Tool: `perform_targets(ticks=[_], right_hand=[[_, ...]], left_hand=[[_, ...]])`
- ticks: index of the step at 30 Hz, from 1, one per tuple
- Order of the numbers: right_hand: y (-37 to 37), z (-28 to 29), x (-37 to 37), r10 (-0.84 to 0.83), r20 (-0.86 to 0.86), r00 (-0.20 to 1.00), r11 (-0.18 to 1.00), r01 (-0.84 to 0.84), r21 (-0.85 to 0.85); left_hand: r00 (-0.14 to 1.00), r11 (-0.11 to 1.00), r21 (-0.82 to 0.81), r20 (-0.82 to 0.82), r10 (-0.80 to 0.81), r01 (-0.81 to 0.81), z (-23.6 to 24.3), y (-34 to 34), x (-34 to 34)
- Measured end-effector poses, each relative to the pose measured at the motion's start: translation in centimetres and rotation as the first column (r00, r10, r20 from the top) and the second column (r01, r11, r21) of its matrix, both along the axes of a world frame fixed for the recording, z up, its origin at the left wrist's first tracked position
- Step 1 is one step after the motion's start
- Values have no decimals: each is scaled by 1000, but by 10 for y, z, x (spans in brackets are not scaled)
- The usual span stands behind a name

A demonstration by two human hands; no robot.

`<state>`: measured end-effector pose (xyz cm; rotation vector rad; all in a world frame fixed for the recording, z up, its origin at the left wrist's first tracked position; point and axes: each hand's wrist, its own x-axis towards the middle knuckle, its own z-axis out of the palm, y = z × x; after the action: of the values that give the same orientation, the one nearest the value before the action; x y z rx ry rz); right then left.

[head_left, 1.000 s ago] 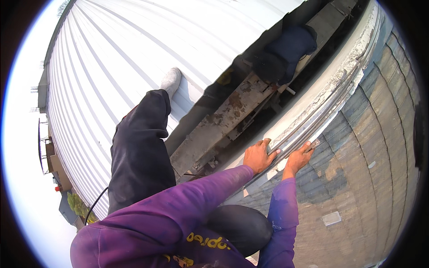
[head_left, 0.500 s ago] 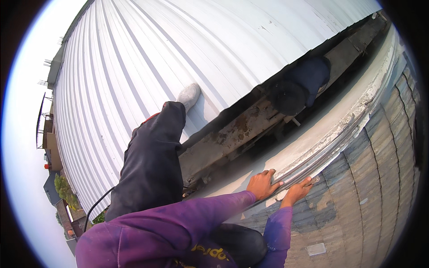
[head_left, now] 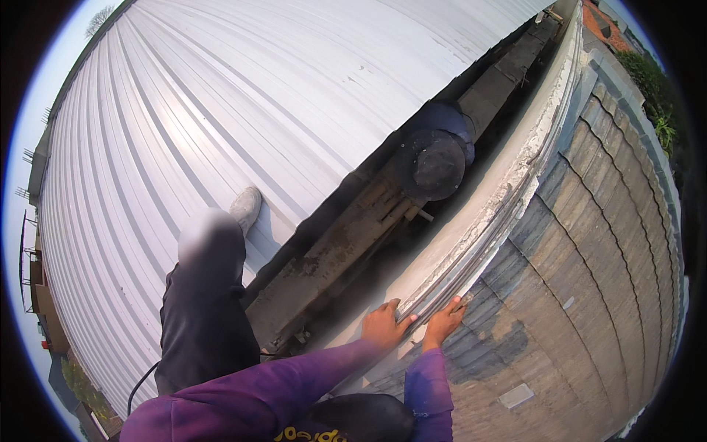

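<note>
Turned further over the gap, a co-worker's round dark hat (head_left: 436,166) now shows its crown beyond the left hand (head_left: 384,326), while both hands have stayed at the same stretch of wall (head_left: 449,239) (the whole view has swung with the head). The left hand rests on the wall's top, thumb and forefinger spread apart; its remaining fingers are hidden, so I cannot tell whether it has hold of anything. Just beside it, the right hand (head_left: 443,324) is partly curled, fingertips toward a small greyish piece (head_left: 465,300); its palm is turned out of sight, and its grip cannot be told either. Thin rods (head_left: 458,274) run along the wall's top between the hands and away ahead of them, too close together to count. Left of the left hand, a deep gap drops into shadow, its bottom unreadable, with a stained beam (head_left: 346,228) along its far side; the co-worker's body is mostly covered by the hat. Past that, the ribbed metal roof (head_left: 243,96) ends in a ragged edge. Right of the right hand, the tiled roof (head_left: 589,295) spreads openly, curving (fisheye bend) toward the dark rim.
</note>
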<state>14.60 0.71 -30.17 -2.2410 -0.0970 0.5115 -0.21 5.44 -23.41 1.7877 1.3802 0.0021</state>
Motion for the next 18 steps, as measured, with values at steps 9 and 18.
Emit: perform_targets(ticks=[9,18], right_hand=[[0,2,-2,-76,-31,997,996,77,40],[2,6,3,-45,26,999,996,43,83]], left_hand=[[986,857,-512,115,122,-46,3,49,-2],[956,856,-471,280,-88,216,2,79,2]])
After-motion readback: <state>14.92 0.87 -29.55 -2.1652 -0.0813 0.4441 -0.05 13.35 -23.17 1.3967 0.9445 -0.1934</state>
